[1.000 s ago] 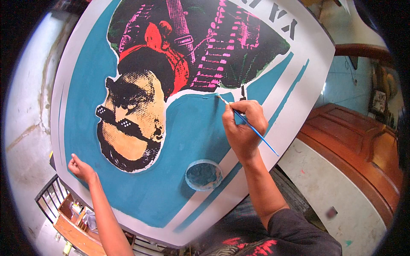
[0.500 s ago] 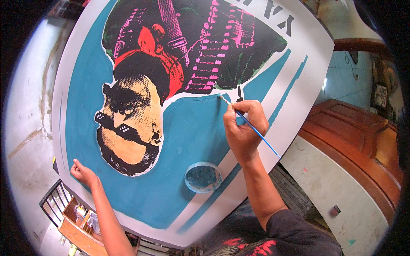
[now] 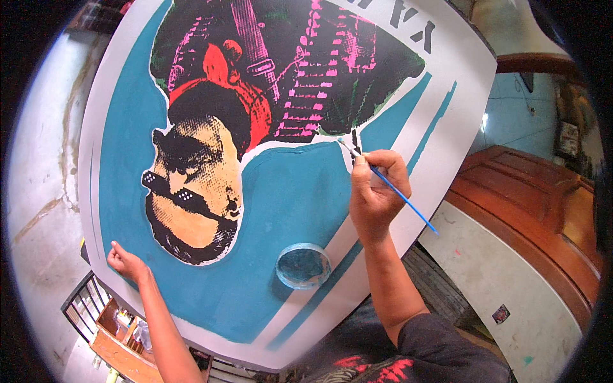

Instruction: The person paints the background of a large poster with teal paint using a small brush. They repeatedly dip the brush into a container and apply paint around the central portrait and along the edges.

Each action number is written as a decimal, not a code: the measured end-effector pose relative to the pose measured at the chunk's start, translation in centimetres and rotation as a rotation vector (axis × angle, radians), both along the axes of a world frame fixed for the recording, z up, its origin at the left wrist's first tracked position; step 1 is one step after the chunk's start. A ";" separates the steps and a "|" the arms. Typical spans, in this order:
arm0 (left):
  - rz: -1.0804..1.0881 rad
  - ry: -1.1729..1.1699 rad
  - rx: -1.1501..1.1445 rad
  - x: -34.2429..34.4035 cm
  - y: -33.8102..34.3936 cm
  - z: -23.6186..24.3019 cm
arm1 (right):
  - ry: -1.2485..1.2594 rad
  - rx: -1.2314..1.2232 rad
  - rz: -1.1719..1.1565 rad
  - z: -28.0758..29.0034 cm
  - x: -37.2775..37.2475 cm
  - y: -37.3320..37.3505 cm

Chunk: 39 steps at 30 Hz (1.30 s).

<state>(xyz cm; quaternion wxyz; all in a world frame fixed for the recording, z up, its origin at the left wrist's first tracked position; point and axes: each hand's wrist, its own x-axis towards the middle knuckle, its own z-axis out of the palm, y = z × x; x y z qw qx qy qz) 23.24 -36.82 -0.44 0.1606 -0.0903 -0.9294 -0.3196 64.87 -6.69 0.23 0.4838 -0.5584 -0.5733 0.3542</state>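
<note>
A thin blue-handled paintbrush [image 3: 408, 201] is pinched in my right hand [image 3: 381, 191], between thumb and fingers. Its tip is at the narrow white gap between the teal area and the dark clothing of a painted portrait [image 3: 191, 185]. The portrait appears upside down on a large white panel [image 3: 440, 115] with a teal background. On the panel's lower middle sits a round, shallow clear tub [image 3: 303, 266] with teal paint inside. My left hand [image 3: 126, 263], loosely curled with the thumb up, rests by the panel's lower left edge, and nothing shows in it.
Brown panelled wooden doors [image 3: 520, 198] stand to the right, above a pale surface [image 3: 491, 281]. At lower left are a dark metal rack [image 3: 83, 306] and a wooden shelf [image 3: 121, 354] holding small items. A scuffed pale floor [image 3: 45, 185] lies along the left.
My right hand and the brush have moved a little to the right along the white outline, toward the dark vertical mark. My left hand and the tub have hardly moved.
</note>
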 end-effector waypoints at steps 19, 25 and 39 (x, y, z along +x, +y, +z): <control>0.029 0.003 -0.006 0.6 0.7 0.2 | -0.339 0.276 0.323 0.7 1.4 2.1; 0.024 -0.010 -0.016 0.1 0.2 0.2 | -0.349 0.264 0.285 0.7 1.5 2.0; 0.015 0.001 -0.015 -0.4 -0.4 -0.1 | -0.071 0.181 0.136 0.5 2.3 1.8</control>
